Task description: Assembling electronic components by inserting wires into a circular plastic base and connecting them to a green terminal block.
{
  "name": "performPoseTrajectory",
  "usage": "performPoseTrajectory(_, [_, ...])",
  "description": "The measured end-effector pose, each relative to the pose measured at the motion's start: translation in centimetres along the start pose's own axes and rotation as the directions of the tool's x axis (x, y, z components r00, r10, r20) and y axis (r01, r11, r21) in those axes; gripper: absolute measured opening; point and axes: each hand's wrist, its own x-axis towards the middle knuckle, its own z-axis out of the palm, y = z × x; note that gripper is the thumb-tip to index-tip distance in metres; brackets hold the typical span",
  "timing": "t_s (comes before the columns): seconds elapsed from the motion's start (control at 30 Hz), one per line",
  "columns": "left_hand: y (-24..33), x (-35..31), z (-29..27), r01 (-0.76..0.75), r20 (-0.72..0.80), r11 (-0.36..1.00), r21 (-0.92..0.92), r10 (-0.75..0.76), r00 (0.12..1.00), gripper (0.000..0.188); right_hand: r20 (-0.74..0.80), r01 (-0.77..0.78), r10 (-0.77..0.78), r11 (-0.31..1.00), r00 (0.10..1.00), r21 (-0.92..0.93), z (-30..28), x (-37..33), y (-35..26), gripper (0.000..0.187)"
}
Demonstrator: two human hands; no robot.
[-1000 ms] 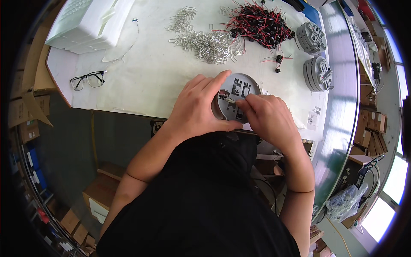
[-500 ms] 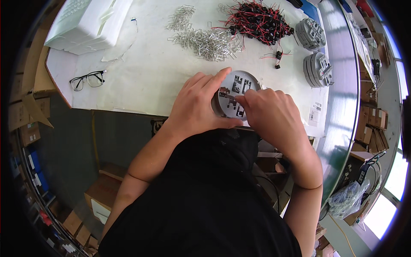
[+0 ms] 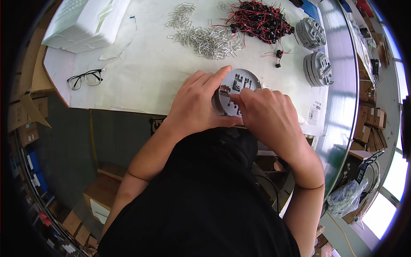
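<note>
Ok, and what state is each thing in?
Disc: held, partly covered
Left hand: curled around the disc's edge
Right hand: fingers bent at the disc's face, grip hidden
Clips: loose, heaped
Wired parts: tangled, two lying apart
Glasses: unworn, lying down
Bag: crumpled

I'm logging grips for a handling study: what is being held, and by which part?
The left hand holds the round grey part by its rim. The right hand is over that part's face; whether it pinches anything is hidden.
</note>
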Motion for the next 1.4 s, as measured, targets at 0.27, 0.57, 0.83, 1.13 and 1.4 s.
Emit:
performPoseTrajectory(0.27, [0.1, 0.0, -0.2, 0.012, -0.023, 1.0, 0.007, -0.012, 1.0, 0.115, -0.016, 0.017, -0.016, 0.997, 1.0, 0.078, 1.1, -0.2, 1.1, 0.028])
performPoseTrajectory(0.57, [-1.3, 0.7, -2.8, 0.079, 0.205, 0.987, -0.137, -0.049, 0.977, 0.048, -0.355, 0.269, -0.111, 0.859, 0.928, 0.436, 3.4, -2.5, 3.9, 0.032])
performPoseTrajectory(0.83, [-0.7, -0.3, -1.0, 0.119, -0.005, 0.837, -0.534, -0.144, 0.99, 0.017, -0.849, 0.325, 0.098, 0.896, 0.518, 0.302, 2.3, -4.4, 5.1, 0.042])
performPoseTrajectory(1.13, [-1.7, 0.0, -0.6, 0.005, -0.061, 0.991, -0.131, -0.013, 0.998, 0.028, -0.747, -0.764, 0.661, 0.514, 0.063, 0.391, 1.3, -21.4, 52.9, 0.046])
performPoseTrajectory(1.4, [0.6, 0.0, -0.4, -0.188, -0.105, 0.898, 0.398, 0.248, 0.963, 0.067, -0.428, -0.542, 0.776, 0.63, 0.462, 0.556, -3.6, -8.7, 31.7, 0.049])
